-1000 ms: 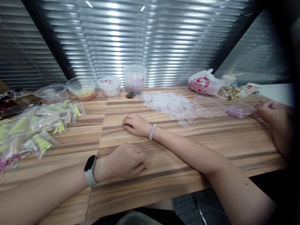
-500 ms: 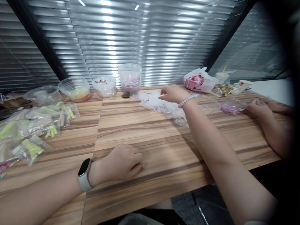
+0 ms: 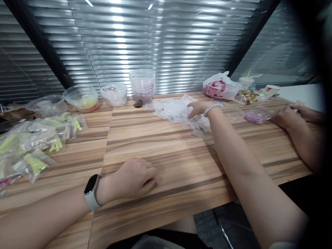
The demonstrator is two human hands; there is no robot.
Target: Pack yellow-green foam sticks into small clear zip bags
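Toward the far side of the bench [image 3: 155, 141]: translucent plastic bags [image 3: 171, 110] are lying in a loose, overlapping heap, presumably being kept spread so single ones are staying easy to pick out.
Right hand [image 3: 199, 108]: it is bending down onto the heap's right part, palm side lowered; its fingertips are hiding among the film, so whether it is gripping a bag, I cannot tell.
Right arm [image 3: 243, 166]: it is spanning the bench diagonally.
Left hand [image 3: 135, 178]: it is resting near the front edge, knuckles up, curling into a loose fist with nothing showing in it, perhaps bracing.
Stacked clear tubs [image 3: 142, 86]: they are nesting behind the bags, likely saving room.
Filled packets [image 3: 36, 163]: they are piling up at the left.
Co-worker's hands [image 3: 289, 116]: they are staying beside a tub of purple pieces [image 3: 255, 117].
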